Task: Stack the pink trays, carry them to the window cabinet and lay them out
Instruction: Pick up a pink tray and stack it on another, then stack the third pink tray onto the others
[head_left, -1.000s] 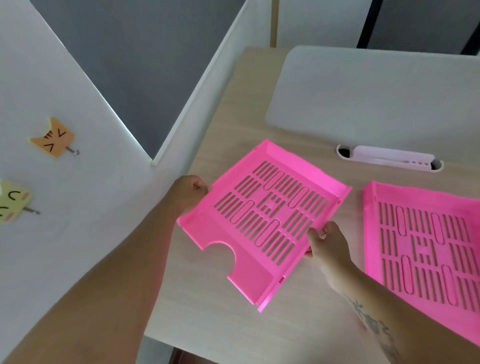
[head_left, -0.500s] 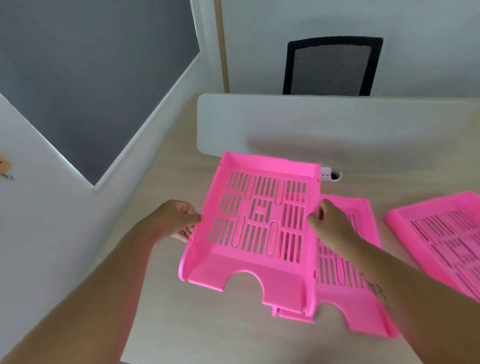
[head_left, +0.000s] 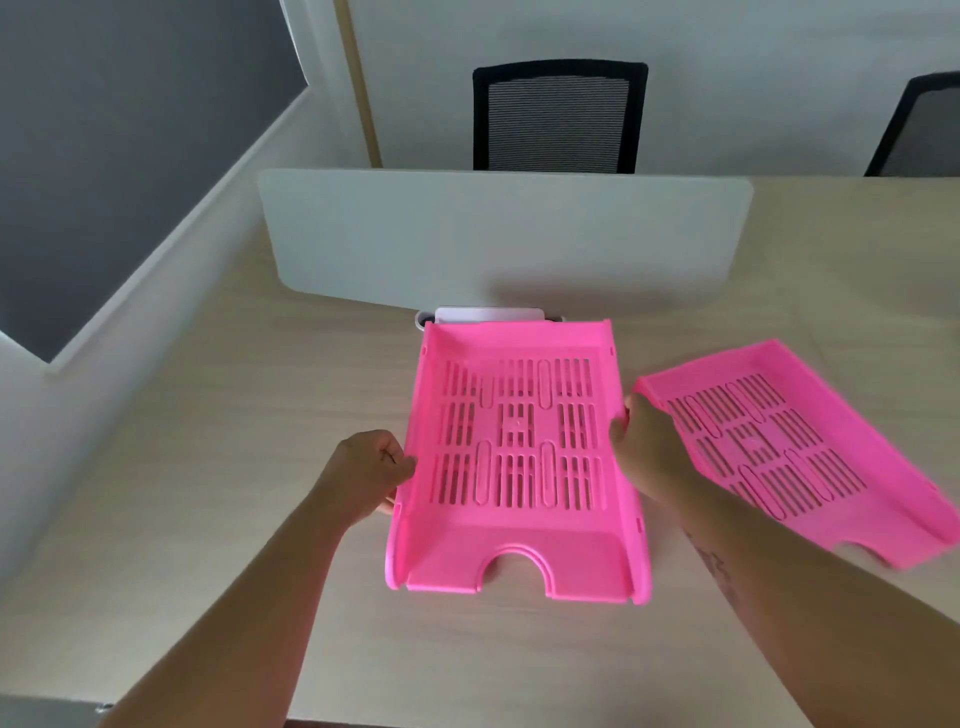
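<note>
pink tray (head_left: 519, 457) sits on the desk (head_left: 208, 467) between both hands: left hand (head_left: 371, 467) closed on its left wall, right hand (head_left: 641, 447) gripping its right wall.

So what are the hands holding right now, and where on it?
The middle pink tray, by its long side walls: left hand on the left wall, right hand on the right, about midway along.

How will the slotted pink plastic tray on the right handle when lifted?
The slotted pink plastic tray on the right is probably stiff: its moulded raised walls look rigid. Likely light for its size, as the base is mostly slots. The glossy plastic may slide on the pale wooden desk if pushed.
</note>
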